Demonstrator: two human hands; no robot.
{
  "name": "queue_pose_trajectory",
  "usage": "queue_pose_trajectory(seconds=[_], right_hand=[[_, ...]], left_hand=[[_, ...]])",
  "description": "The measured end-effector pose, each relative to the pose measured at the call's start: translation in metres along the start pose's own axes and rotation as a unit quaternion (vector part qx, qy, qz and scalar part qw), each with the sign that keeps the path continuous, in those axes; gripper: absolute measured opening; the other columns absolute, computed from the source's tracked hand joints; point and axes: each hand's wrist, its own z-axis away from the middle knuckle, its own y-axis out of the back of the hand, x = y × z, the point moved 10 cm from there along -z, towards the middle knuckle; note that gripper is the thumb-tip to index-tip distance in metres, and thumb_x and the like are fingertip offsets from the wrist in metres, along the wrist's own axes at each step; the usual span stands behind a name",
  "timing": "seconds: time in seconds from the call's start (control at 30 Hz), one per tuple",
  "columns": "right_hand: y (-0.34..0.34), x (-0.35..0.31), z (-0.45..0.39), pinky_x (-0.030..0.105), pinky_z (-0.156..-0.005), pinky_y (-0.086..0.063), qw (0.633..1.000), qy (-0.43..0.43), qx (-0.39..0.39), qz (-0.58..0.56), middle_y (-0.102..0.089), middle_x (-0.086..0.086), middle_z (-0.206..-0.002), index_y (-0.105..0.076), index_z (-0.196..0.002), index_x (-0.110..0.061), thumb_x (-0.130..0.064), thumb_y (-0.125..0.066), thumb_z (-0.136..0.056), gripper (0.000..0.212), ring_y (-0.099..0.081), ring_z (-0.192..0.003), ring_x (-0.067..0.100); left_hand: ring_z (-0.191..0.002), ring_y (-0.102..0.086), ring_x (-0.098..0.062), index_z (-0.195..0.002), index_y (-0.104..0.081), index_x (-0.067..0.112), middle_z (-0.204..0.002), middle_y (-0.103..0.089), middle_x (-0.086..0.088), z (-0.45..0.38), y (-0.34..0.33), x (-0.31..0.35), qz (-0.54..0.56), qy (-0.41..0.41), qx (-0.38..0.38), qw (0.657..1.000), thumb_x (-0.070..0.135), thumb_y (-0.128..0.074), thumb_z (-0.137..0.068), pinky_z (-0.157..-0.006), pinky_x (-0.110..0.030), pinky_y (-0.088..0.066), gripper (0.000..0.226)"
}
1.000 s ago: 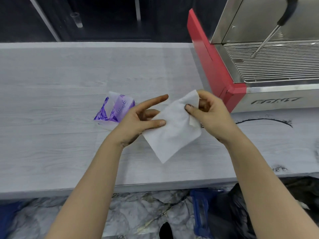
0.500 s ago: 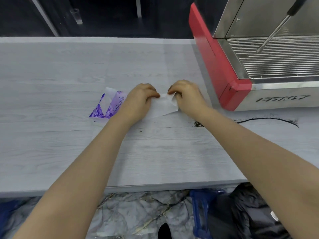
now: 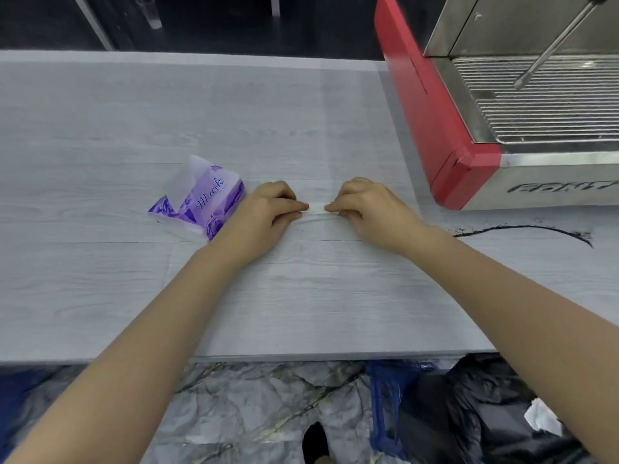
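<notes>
A white tissue lies folded into a narrow strip on the pale wood-grain counter. My left hand pinches its left end with curled fingers. My right hand pinches its right end the same way. Most of the tissue is hidden under both hands; only a thin band shows between them. A purple tissue pack with a white sheet sticking out lies just left of my left hand.
A red and steel espresso machine with a drip grate and steam wand stands at the right. A dark curved smear marks the counter before it. Below the counter edge are a marble floor, a blue object and black bags.
The tissue was held open in the air, then brought down onto the counter and folded smaller. Both hands now press it into a narrow strip.
</notes>
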Motion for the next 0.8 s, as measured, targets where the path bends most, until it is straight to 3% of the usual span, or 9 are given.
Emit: queue_pose_trajectory(seconds=[0.1, 0.27, 0.37, 0.47, 0.53, 0.7, 0.8], right_hand=[[-0.002, -0.017, 0.019, 0.038, -0.069, -0.053, 0.999, 0.042, -0.005, 0.007, -0.067, 0.006, -0.085, -0.074, -0.105, -0.009, 0.009, -0.062, -0.08, 0.033, -0.058, -0.084, 0.027], [-0.009, -0.044, 0.064, 0.039, -0.064, -0.052, 0.996, 0.09, -0.027, 0.002, -0.064, 0.007, -0.089, -0.072, -0.107, -0.007, 0.013, -0.062, -0.08, 0.035, -0.057, -0.084, 0.026], [-0.004, -0.048, 0.06, 0.04, -0.065, -0.053, 0.995, 0.091, -0.035, 0.002, -0.066, 0.008, -0.09, -0.073, -0.102, -0.007, 0.018, -0.061, -0.072, 0.041, -0.059, -0.085, 0.028], [0.021, -0.038, 0.016, 0.038, -0.072, -0.054, 0.997, 0.063, 0.034, -0.021, -0.069, 0.009, -0.09, -0.075, -0.095, -0.006, 0.012, -0.056, -0.074, 0.034, -0.062, -0.087, 0.03], [0.027, -0.034, -0.019, 0.034, -0.075, -0.052, 0.996, 0.061, 0.064, -0.028, -0.071, 0.009, -0.089, -0.076, -0.092, -0.006, 0.01, -0.057, -0.077, 0.029, -0.063, -0.086, 0.028], [-0.017, -0.041, -0.068, 0.032, -0.082, -0.051, 0.997, 0.074, -0.004, -0.026, -0.074, 0.007, -0.09, -0.078, -0.088, -0.007, 0.013, -0.058, -0.074, 0.031, -0.065, -0.089, 0.025], [-0.022, -0.037, -0.06, 0.031, -0.083, -0.051, 0.996, 0.065, 0.002, -0.053, -0.074, 0.005, -0.092, -0.078, -0.09, -0.009, 0.012, -0.059, -0.077, 0.031, -0.065, -0.091, 0.021]], left_hand=[[-0.086, -0.06, -0.026, -0.111, -0.075, 0.009, -0.095, -0.063, -0.008, 0.02, -0.001, 0.015, 0.014, -0.008, -0.009, 1.0, 0.01, -0.06, -0.093, -0.08, -0.033, -0.048, 0.023], [-0.086, -0.054, -0.024, -0.118, -0.071, 0.007, -0.099, -0.062, -0.009, 0.066, -0.009, 0.054, 0.019, -0.047, -0.028, 0.998, 0.01, -0.047, -0.098, -0.078, -0.031, -0.045, 0.031], [-0.087, -0.056, -0.023, -0.118, -0.071, 0.007, -0.099, -0.063, -0.009, 0.069, -0.007, 0.057, 0.026, -0.043, -0.026, 0.998, 0.008, -0.049, -0.096, -0.08, -0.029, -0.046, 0.031], [-0.089, -0.057, -0.019, -0.115, -0.072, 0.006, -0.098, -0.063, -0.009, 0.052, 0.019, 0.034, 0.027, 0.008, 0.055, 0.998, -0.002, -0.059, -0.091, -0.081, -0.021, -0.044, 0.028], [-0.088, -0.06, -0.021, -0.112, -0.074, 0.004, -0.097, -0.064, -0.011, 0.045, 0.035, 0.014, 0.005, 0.052, 0.109, 0.993, -0.004, -0.061, -0.091, -0.079, -0.024, -0.047, 0.026], [-0.09, -0.058, -0.035, -0.112, -0.072, 0.001, -0.096, -0.062, -0.016, 0.056, 0.024, -0.017, -0.092, 0.135, 0.11, 0.98, 0.01, -0.048, -0.093, -0.074, -0.046, -0.052, 0.031], [-0.088, -0.056, -0.036, -0.115, -0.07, 0.0, -0.094, -0.061, -0.017, 0.069, 0.022, -0.015, -0.104, 0.155, 0.119, 0.975, 0.0, -0.052, -0.09, -0.071, -0.049, -0.052, 0.031]])
